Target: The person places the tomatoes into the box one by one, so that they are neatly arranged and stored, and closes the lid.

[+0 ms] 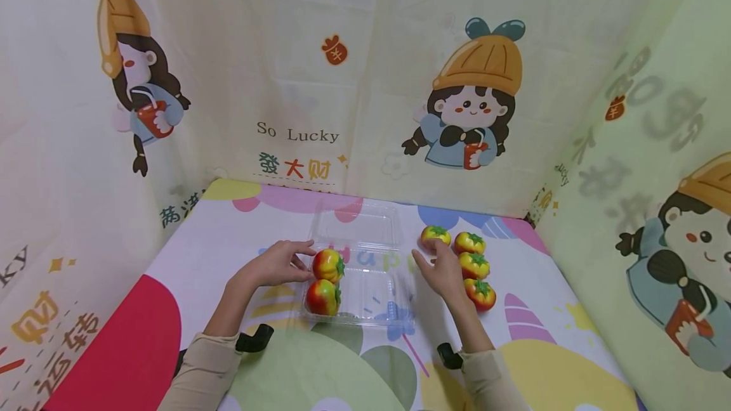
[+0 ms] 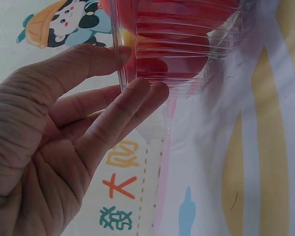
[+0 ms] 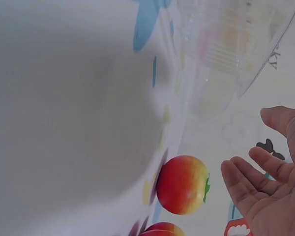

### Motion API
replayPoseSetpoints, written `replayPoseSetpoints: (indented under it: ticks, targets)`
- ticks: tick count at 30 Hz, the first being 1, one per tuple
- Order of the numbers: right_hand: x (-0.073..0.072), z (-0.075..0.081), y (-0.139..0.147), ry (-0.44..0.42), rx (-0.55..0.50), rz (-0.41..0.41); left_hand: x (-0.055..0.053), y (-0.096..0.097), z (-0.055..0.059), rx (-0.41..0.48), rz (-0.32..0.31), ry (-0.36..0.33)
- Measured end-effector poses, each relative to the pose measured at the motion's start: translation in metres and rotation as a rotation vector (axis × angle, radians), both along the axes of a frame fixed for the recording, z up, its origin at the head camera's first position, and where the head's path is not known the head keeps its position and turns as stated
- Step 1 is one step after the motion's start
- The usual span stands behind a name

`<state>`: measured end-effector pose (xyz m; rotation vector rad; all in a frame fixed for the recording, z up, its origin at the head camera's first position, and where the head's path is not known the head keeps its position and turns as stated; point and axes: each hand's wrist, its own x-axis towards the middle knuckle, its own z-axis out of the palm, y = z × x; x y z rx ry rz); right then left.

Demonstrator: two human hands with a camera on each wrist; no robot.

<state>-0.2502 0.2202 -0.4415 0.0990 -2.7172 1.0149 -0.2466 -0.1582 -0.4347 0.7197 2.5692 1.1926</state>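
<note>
A clear plastic clamshell box (image 1: 365, 290) lies with its lid (image 1: 356, 224) folded back. Two red-and-yellow tomato-like fruits, an upper one (image 1: 328, 265) and a lower one (image 1: 323, 297), sit in its left side. My left hand (image 1: 282, 262) touches the box's left rim, thumb and fingers apart; in the left wrist view its loosely extended fingers (image 2: 105, 120) lie against the ribbed wall. To the right of the box, my right hand (image 1: 442, 270) holds nothing. In the right wrist view, its spread fingers (image 3: 243, 189) stand apart from the nearest tomato-like fruit (image 3: 182, 185).
Several more such fruits stand right of the box: one at the back left (image 1: 436, 236), others in a column (image 1: 474, 266) beside my right hand. A patterned cloth (image 1: 285, 360) covers the table. Printed curtains (image 1: 365, 81) hang behind it and at both sides.
</note>
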Motion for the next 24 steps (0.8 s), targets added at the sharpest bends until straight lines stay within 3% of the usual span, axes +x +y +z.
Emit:
replayPoseSetpoints:
  ticks: [12,24]
  targets:
    - [-0.016,0.001,0.005,-0.035,0.015,-0.046,-0.001,-0.001,-0.001,0.022,-0.026,0.021]
    - [-0.028,-0.001,0.011,-0.006,0.033,-0.045,0.000,-0.002,0.000,0.024,-0.031,0.022]
